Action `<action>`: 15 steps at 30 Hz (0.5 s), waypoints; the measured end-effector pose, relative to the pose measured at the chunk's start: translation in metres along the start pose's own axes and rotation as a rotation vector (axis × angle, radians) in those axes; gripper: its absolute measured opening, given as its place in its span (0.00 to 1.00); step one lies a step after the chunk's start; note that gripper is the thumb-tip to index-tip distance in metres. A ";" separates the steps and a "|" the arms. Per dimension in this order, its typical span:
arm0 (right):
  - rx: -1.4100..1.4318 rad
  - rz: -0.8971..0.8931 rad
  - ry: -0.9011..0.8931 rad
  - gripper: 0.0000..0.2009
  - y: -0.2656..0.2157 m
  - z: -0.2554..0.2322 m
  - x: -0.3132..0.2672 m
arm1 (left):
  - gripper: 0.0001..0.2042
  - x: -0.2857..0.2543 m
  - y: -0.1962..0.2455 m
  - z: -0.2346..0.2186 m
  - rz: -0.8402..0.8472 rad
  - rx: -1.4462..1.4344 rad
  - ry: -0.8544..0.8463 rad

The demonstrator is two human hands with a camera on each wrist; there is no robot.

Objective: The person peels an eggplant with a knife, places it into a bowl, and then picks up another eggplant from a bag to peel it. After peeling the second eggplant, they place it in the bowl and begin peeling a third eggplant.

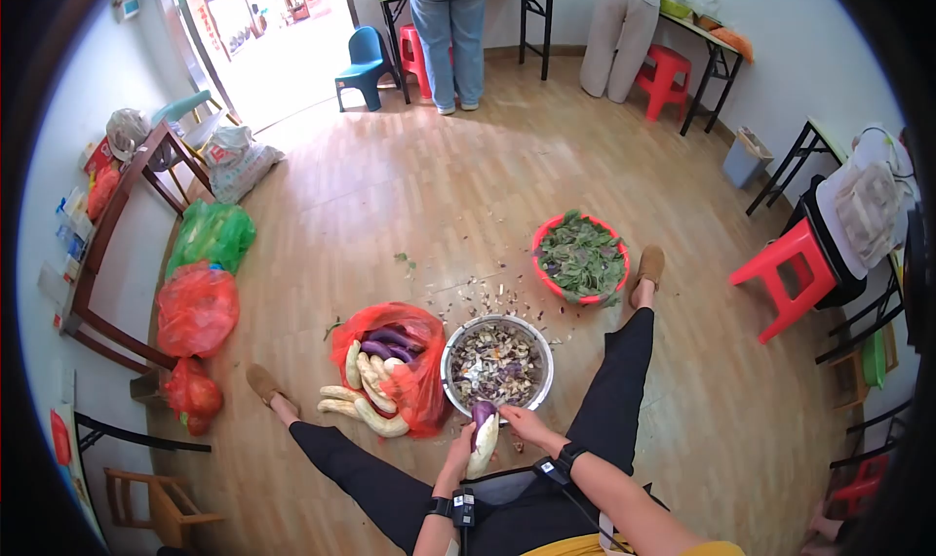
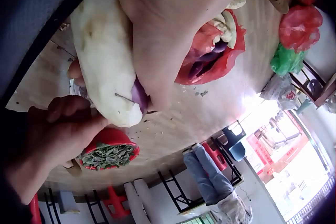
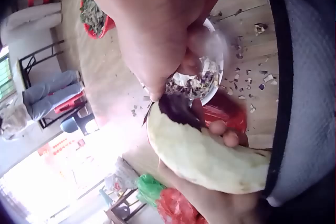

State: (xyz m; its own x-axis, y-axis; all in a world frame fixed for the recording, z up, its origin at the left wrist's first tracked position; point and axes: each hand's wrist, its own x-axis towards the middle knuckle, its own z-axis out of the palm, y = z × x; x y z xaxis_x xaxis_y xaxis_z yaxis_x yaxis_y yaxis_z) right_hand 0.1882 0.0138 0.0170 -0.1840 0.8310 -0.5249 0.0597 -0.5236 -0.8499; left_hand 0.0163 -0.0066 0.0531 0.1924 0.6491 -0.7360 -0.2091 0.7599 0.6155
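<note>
A partly peeled eggplant (image 1: 483,446), pale with purple skin left at its far end, is held above the lap. The left hand (image 1: 458,455) grips it from the side; in the right wrist view the fingertips (image 3: 224,133) wrap over its pale body (image 3: 202,161). Curled, the right hand (image 1: 527,425) has its thumb tip at the purple end, seen in the right wrist view (image 3: 152,35). Whether a small tool is inside that hand is hidden. Just beyond the hands stands a metal bowl (image 1: 548,361) of pale and purple pieces.
Left of the bowl, a red plastic bag (image 1: 425,390) holds purple and pale eggplants, some lying outside it. A red basin (image 1: 538,268) of green leaves stands beyond, right. Scraps litter the floor (image 1: 409,205). Two people stand at the far tables; stools and bags line the walls.
</note>
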 end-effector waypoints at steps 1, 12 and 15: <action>0.005 -0.001 -0.006 0.16 -0.004 0.004 -0.001 | 0.25 0.001 -0.001 -0.004 0.000 0.002 0.008; -0.289 -0.363 0.000 0.19 -0.031 0.015 -0.026 | 0.31 0.016 -0.007 -0.012 0.007 -0.091 -0.019; -0.356 -0.190 -0.071 0.19 -0.036 0.013 -0.028 | 0.31 0.018 -0.009 -0.014 -0.004 -0.070 0.007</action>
State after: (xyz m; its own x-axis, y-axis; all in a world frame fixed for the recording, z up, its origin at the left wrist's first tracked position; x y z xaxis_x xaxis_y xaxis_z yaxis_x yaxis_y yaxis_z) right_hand 0.1787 0.0068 0.0630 -0.2910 0.8850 -0.3634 0.3518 -0.2542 -0.9009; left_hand 0.0083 -0.0020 0.0309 0.1869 0.6459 -0.7402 -0.2751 0.7578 0.5917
